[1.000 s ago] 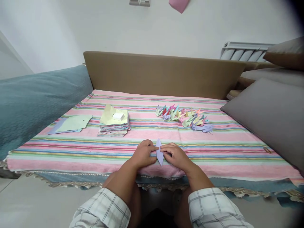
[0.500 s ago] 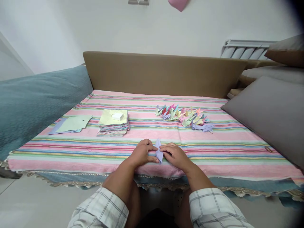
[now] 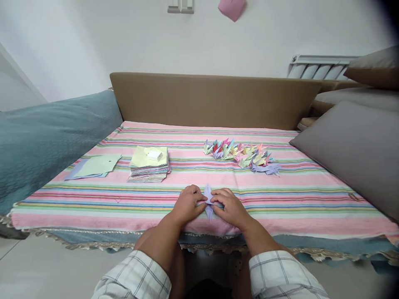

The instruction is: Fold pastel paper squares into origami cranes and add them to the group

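Observation:
A folded piece of lavender origami paper [image 3: 208,192] lies near the front of the striped cloth, its narrow points directed toward and away from me. My left hand [image 3: 189,204] grips its left side between thumb and index finger. From the right, my right hand [image 3: 230,206] pinches the paper's other side, fingers curled. Both sets of fingertips nearly meet over its middle and cover part of the folds. Beyond my right hand sits a cluster of colourful folded paper cranes [image 3: 246,155].
Left of centre stands a stack of square paper [image 3: 149,170] with a small white block [image 3: 155,155] on top. Loose sheets [image 3: 96,166] lie farther left. A grey cushion [image 3: 349,153] borders the right side, a blue armrest [image 3: 59,133] the left, and a brown backrest [image 3: 215,99] the rear.
My fingers have closed in toward the middle of the lavender paper. Its near point now sticks out below my fingertips and a crosswise fold shows. The view has tilted up slightly.

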Motion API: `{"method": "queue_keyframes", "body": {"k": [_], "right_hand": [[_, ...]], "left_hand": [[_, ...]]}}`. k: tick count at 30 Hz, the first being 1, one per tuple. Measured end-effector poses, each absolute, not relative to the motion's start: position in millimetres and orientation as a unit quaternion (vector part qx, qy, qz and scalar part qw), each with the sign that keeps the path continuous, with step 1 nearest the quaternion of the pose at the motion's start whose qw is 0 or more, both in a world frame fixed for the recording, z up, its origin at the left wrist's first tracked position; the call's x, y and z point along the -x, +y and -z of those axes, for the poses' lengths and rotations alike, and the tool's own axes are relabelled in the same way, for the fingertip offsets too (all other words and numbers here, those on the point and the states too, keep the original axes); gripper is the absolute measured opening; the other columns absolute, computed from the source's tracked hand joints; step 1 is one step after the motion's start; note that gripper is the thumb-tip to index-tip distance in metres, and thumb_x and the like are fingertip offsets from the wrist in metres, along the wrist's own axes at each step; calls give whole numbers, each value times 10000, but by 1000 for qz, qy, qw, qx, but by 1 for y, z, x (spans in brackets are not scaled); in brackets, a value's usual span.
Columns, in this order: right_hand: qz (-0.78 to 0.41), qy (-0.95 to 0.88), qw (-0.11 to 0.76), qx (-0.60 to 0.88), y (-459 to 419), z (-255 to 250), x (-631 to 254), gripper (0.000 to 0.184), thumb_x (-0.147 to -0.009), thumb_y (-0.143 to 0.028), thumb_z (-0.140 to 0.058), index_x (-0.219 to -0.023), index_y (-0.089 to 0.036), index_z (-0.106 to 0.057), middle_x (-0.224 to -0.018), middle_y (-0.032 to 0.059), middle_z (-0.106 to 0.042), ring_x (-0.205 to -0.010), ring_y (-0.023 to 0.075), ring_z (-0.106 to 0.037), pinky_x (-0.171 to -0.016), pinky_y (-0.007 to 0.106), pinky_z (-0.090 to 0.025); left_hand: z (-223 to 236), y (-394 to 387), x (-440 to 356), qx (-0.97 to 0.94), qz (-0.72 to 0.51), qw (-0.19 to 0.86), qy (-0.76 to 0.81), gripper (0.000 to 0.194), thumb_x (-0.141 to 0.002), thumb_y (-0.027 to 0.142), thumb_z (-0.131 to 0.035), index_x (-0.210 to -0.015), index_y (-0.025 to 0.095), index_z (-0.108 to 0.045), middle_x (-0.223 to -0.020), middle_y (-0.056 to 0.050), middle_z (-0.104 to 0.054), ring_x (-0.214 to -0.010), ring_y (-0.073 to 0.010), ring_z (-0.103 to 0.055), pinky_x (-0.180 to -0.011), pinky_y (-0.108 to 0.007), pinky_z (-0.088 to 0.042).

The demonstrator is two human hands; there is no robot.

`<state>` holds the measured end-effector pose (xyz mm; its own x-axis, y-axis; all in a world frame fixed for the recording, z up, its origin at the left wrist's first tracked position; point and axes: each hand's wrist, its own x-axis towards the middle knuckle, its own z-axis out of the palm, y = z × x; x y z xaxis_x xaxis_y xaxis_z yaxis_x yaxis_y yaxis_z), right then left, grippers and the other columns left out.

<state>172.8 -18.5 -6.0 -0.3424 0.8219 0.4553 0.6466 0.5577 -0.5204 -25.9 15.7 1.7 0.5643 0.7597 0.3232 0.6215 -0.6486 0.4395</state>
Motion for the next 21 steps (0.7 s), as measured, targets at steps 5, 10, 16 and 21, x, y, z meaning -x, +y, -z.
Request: {"method": "queue_keyframes", "body": {"k": [5, 10, 16, 21], "right_hand": [[-107, -808, 345, 465, -18, 8, -171, 85, -795, -242, -607, -869, -213, -637, -1035, 64, -618, -1000, 213, -512, -866, 372, -429], [-82, -800, 336, 490, -14, 13, -168, 121, -853, -271, -549, -771, -213, -617, -1002, 57, -625, -959, 210, -516, -849, 364, -423], [-61, -792, 311, 523, -10, 15, -162, 166, -881, -282, -510, -778, -213, -620, -1004, 56, -625, -953, 214, -507, -858, 364, -410], [-58, -767, 297, 566, -11, 15, -159, 146, -866, -285, -527, -775, -216, -619, -1062, 54, -612, -995, 222, -496, -879, 369, -398]], "left_hand": [[-1, 15, 23, -868, -260, 119, 407, 143, -779, 281, -608, -853, 258, -727, -873, -39, -541, -856, -173, -508, -768, -301, -401], [-1, 15, 19, -858, -256, 102, 433, 147, -800, 288, -585, -749, 230, -710, -853, -33, -562, -832, -165, -514, -748, -296, -393], [-2, 16, 13, -842, -249, 100, 468, 151, -799, 280, -573, -724, 211, -685, -872, -32, -589, -833, -166, -526, -741, -294, -389], [-3, 15, 10, -834, -239, 99, 488, 159, -796, 264, -560, -705, 200, -674, -866, -34, -598, -819, -166, -531, -737, -297, -384]]}}
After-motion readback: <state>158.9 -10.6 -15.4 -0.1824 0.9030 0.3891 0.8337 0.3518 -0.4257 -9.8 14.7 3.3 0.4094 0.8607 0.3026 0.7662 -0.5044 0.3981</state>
